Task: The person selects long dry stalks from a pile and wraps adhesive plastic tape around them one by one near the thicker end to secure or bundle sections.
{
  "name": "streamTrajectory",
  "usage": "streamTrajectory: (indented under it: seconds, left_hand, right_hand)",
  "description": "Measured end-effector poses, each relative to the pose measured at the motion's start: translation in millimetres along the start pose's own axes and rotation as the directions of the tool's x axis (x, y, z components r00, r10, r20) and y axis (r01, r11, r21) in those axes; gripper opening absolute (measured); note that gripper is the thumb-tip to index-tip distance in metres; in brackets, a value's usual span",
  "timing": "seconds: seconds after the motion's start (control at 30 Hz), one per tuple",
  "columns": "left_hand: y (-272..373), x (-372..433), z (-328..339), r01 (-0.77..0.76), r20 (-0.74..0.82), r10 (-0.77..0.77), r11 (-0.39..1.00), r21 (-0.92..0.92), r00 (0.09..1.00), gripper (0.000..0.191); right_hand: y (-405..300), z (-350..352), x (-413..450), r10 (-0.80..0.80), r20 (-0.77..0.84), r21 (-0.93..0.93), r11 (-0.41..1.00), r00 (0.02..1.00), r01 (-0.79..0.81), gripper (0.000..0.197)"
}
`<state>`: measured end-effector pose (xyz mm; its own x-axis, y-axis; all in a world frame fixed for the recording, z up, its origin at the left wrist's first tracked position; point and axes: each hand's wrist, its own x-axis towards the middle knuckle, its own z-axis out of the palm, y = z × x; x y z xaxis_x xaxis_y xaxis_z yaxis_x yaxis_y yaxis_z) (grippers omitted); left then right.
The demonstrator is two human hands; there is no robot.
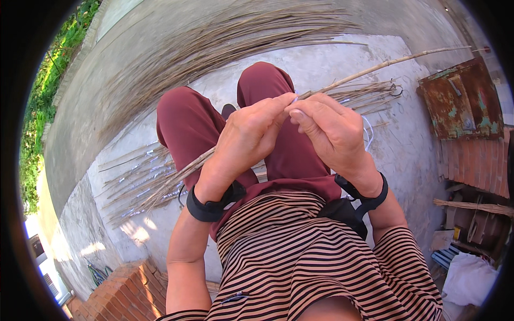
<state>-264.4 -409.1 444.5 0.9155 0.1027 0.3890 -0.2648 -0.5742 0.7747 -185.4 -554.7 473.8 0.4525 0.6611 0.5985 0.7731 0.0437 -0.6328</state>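
My left hand (253, 130) is closed around a bundle of thin dry stalks (194, 164), which slants across my lap and passes under the hand. Close beside it, my right hand (331, 128) pinches a thin white tie (295, 99) at the bundle; its fingertips nearly meet those of the left hand. A longer, thicker cane (385, 64) runs from the hands towards the upper right. Loose white strands (368, 132) hang by the right wrist. How the tie goes around the stalks is hidden by my fingers.
Many long dry stalks (241, 36) lie on the concrete beyond my knees. Stalks with white ties (136, 180) lie at the left, others (373, 96) at the right. A rusty metal box (461, 100) on bricks, a white bag (470, 277) and a brick stack (120, 289) stand around.
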Motion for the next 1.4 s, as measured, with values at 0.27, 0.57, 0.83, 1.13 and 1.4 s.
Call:
streamTrajectory:
  seconds: [0.27,0.57,0.83,1.13,1.4]
  left_hand:
    - [4,1,-9,0.109,0.019,-0.108,0.993,-0.048,0.994,0.028]
    - [0,2,-14,0.098,-0.021,-0.099,0.995,-0.030,0.995,0.026]
    - [15,5,-24,0.352,0.085,-0.342,0.898,-0.265,0.936,0.025]
    - [16,9,-27,0.432,0.192,-0.387,0.823,-0.369,0.902,0.026]
    - [8,12,-33,0.460,0.344,-0.321,0.743,-0.486,0.882,0.029]
  right_hand:
    - [-13,1,-9,-0.137,0.101,0.085,0.988,0.985,0.129,0.014]
    - [-15,-4,-11,-0.083,0.223,0.238,0.971,0.971,0.028,0.016]
    - [43,8,-16,0.442,0.071,-0.018,0.897,0.894,-0.442,0.041]
    - [36,5,-8,0.351,0.337,0.680,0.551,0.874,-0.484,0.045]
    - [44,12,-9,0.422,0.346,0.812,0.313,0.838,-0.493,0.032]
